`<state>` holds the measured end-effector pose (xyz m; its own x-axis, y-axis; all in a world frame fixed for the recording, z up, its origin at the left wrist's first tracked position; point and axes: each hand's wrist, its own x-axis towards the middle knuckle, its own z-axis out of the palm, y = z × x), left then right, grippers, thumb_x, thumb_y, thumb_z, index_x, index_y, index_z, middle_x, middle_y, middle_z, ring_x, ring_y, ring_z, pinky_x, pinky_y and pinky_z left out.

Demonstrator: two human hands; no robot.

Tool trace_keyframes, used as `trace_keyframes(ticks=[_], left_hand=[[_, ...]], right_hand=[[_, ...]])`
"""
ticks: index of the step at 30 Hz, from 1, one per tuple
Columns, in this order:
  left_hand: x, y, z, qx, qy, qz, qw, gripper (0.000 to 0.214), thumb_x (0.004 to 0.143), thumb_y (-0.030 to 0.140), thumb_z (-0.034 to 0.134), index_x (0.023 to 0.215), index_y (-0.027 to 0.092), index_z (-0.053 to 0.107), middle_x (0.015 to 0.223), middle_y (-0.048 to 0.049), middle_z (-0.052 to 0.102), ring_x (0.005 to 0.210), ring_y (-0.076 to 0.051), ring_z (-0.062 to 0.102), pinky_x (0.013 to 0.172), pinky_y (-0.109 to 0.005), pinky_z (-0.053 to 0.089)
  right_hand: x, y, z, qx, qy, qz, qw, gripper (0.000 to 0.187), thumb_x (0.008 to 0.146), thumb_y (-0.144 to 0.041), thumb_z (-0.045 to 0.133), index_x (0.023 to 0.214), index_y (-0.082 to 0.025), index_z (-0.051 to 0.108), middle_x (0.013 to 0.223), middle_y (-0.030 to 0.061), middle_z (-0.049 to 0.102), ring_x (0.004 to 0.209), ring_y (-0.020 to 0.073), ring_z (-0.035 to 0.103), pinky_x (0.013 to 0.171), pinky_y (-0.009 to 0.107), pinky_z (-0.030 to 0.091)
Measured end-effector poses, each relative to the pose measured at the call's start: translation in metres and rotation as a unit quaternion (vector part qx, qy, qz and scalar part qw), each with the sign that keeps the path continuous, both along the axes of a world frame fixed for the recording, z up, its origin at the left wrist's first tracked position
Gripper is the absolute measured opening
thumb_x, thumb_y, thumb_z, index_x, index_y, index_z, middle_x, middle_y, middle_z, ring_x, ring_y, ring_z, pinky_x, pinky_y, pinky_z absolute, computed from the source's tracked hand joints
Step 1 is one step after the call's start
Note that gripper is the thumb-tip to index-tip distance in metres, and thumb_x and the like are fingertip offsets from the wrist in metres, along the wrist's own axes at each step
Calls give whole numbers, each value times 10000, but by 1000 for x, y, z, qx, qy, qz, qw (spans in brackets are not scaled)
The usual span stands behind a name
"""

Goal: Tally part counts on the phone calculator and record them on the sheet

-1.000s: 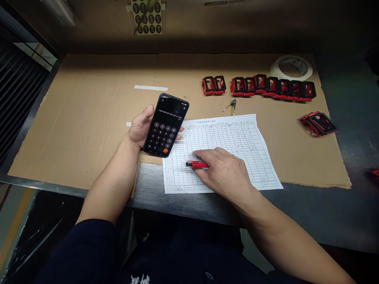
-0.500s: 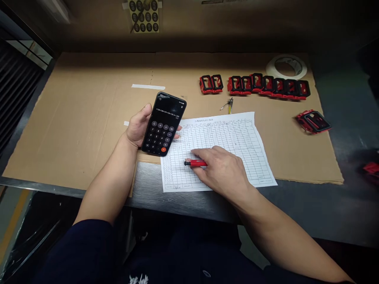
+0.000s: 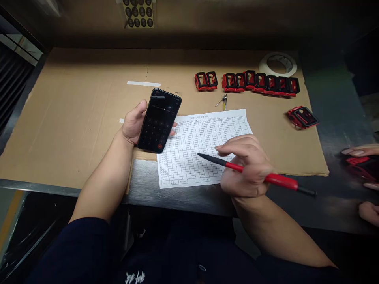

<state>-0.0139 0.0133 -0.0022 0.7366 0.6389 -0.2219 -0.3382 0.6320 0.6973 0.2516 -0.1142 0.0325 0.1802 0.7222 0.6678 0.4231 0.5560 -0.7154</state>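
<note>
My left hand [image 3: 132,124] holds a black smartphone [image 3: 160,120] upright in its palm, with the screen dimmed and the calculator keys faint. My right hand [image 3: 245,165] is shut around a red-and-black pen [image 3: 281,181] and is raised just over the lower right corner of a printed grid form [image 3: 189,157]. The pen lies across my fingers, with its black tip pointing left over the grid. The form lies partly on the cardboard and partly on the steel bench, next to the phone.
Several red-and-black plastic frames [image 3: 260,83] stand in a row on the cardboard sheet [image 3: 74,118], with another pair [image 3: 302,117] lying apart. Behind them are a tape roll [image 3: 278,64] and small metal clippers [image 3: 224,102]. A co-worker's hands [image 3: 359,165] hold a red part at right.
My right hand has lifted and turned, and the whole pen now shows across it. The phone screen has dimmed. A co-worker's hands have come in at the right edge.
</note>
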Motion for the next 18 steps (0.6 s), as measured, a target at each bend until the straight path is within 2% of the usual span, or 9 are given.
trace_keyframes(ticks=[1,3,6,8,10,12,16,18], left_hand=[[0,0,0,0,-1,-1,1000,891,963,810,349,1447,105,601,1249,-220,763,1071,-385,785,959,-549,617],[0,0,1,3,-5,-5,1000,875,967,807,353,1414,107,628,1243,-213,767,1076,-379,786,963,-535,619],[0,1,1,7,-4,-6,1000,872,978,809,328,1403,115,639,1236,-198,774,1083,-375,784,981,-537,613],[0,1,0,7,1,-3,1000,880,984,813,302,1407,119,639,1230,-194,776,1082,-380,784,988,-551,608],[0,2,0,7,5,0,1000,893,978,827,305,1406,118,641,1225,-199,777,1073,-386,785,997,-564,602],[1,2,0,11,7,2,1000,913,962,848,321,1402,117,645,1216,-202,779,1063,-386,788,1005,-566,600],[0,2,0,13,17,-1,1000,932,959,864,296,1392,122,656,1219,-185,780,1057,-371,791,985,-540,611],[0,1,-1,12,19,0,1000,932,962,861,291,1398,120,652,1224,-187,778,1059,-371,790,989,-541,607]], right_hand=[[-1,0,-2,-50,54,6,997,630,1081,-667,353,826,-281,780,625,39,636,566,210,609,538,389,473],[-4,2,-5,-166,152,34,974,684,1061,-724,352,809,-261,789,549,19,582,454,165,528,463,346,422],[-10,9,-10,-327,220,82,915,603,986,-758,528,893,-226,797,594,15,657,501,158,605,500,311,490],[-15,14,-14,-393,228,101,885,492,889,-701,727,891,-212,779,686,21,722,603,160,665,580,298,540],[-19,17,-19,-412,218,109,878,418,805,-613,855,811,-210,743,685,1,715,638,142,655,635,282,546],[-21,19,-23,-414,208,110,879,398,780,-566,890,757,-213,708,637,-26,675,623,123,623,652,267,536],[-24,17,-25,-438,208,104,868,415,814,-610,849,851,-212,734,663,-11,715,610,135,650,623,272,558],[-23,14,-23,-427,184,98,880,426,871,-635,787,868,-211,744,645,-2,713,581,149,662,586,283,567]])
